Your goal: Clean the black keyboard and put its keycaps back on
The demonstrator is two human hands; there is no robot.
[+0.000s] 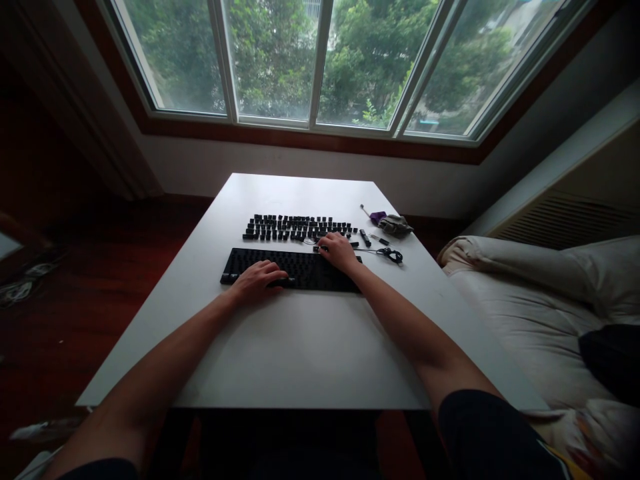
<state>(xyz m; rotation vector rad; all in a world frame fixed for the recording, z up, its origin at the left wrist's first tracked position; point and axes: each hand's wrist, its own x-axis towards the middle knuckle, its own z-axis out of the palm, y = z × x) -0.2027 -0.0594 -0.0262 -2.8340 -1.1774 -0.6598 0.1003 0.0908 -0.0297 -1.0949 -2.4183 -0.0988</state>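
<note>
A black keyboard (305,270) lies lengthwise on the white table, its key area dark and mostly without visible caps. My left hand (259,277) rests on the front left part of it, fingers stretched forward over the long keys there. Over the back edge, right of the middle, my right hand (334,250) is bent with its fingertips together around a small black keycap (316,249). My fingers partly hide that keycap. Behind the keyboard, loose black keycaps (270,230) stand in rows, close to my right fingertips.
Right of the keycaps lie a coiled black cable (390,254), small black pieces (365,237), a grey cloth (395,225) and a purple item (378,217) with a thin stick. The white table (300,353) stands before a window, with a pale sofa (515,313) at right.
</note>
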